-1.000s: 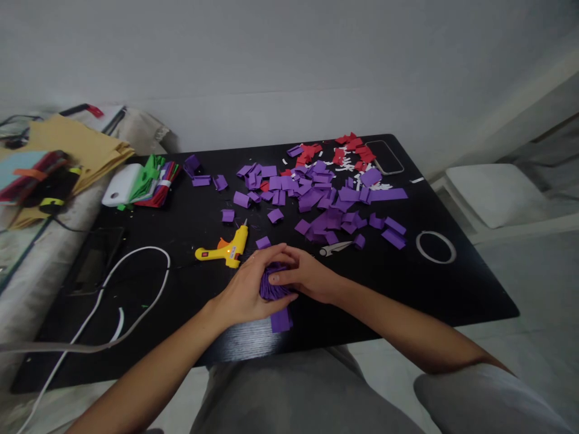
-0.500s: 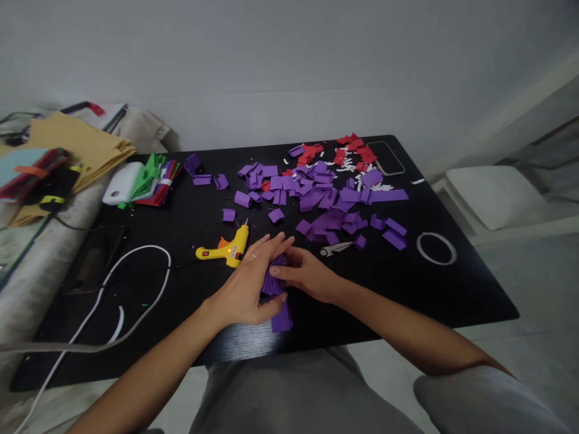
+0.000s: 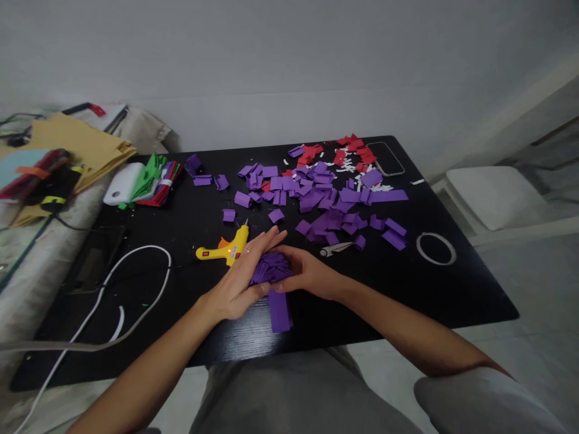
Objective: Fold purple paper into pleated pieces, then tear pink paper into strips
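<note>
A bunch of purple paper [image 3: 271, 267] with many fine folds or fringes sits between my hands near the table's front. Along its left side lies my left hand [image 3: 242, 274], its fingers long and straight and its thumb against the lower edge; it wears a ring. My right hand [image 3: 307, 272] grips the bunch from the right, thumb in front and fingers curled behind. Beneath the bunch, a flat purple paper strip [image 3: 280, 312] reaches toward me on the black table. A yellow glue gun [image 3: 228, 247] with a lit orange light lies just left of my left hand.
Many purple paper pieces [image 3: 332, 218] cover the table's middle, with red scraps [image 3: 312, 154] behind. Scissors [image 3: 336, 249] and a white ring [image 3: 436, 249] lie right. At left are a white cable [image 3: 167, 283], a phone-like dark slab [image 3: 97, 259] and bundled coloured paper [image 3: 154, 181].
The purple bunch has spread wider and shows more between my hands. My left thumb has moved up and left, off the flat strip, and my right fingers have shifted slightly around the bunch.
</note>
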### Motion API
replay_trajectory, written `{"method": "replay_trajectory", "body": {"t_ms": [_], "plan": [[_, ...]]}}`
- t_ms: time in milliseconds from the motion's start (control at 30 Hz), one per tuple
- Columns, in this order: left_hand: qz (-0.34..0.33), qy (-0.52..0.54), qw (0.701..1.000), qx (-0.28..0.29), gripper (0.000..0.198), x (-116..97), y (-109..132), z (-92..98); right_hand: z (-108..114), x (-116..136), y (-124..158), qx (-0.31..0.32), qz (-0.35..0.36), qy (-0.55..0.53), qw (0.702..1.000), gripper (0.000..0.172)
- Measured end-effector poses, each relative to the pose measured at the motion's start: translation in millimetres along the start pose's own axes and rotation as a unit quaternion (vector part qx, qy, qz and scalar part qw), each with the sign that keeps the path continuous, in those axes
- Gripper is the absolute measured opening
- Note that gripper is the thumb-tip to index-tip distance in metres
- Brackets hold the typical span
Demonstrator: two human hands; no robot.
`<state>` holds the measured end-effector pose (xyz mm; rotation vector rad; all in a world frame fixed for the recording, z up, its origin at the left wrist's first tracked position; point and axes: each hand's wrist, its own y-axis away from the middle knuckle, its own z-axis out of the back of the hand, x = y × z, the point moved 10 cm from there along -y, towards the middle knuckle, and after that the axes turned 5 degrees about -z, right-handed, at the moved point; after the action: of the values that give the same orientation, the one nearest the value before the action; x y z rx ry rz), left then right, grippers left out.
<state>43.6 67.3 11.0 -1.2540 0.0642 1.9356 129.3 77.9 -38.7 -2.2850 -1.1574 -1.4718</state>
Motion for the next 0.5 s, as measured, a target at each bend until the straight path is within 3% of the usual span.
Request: {"method": "replay_trajectory", "body": {"t_ms": [100,167,300,400,500], "plan": [[0.02,0.006,1.0,0.002,0.083,3,1,1.6,8,4,1,-0.051,0.024,0.047,0.997,0.038],[0.023,-0.012,1.0,-0.008,0.083,4,1,5.3,11,6,3,-0.082,0.039,0.077,0.993,0.032],[0.051,-0.079,0.992,-0.085,0.078,9,1,22.7,19,11,7,-0.141,0.071,0.138,0.978,0.034],[0.098,-0.097,0.979,-0.153,0.057,17,4,34.7,29,13,10,-0.185,0.089,0.15,0.967,0.035],[0.115,-0.077,0.975,-0.176,0.036,21,5,35.8,38,14,12,-0.22,0.096,0.158,0.958,0.037]]}}
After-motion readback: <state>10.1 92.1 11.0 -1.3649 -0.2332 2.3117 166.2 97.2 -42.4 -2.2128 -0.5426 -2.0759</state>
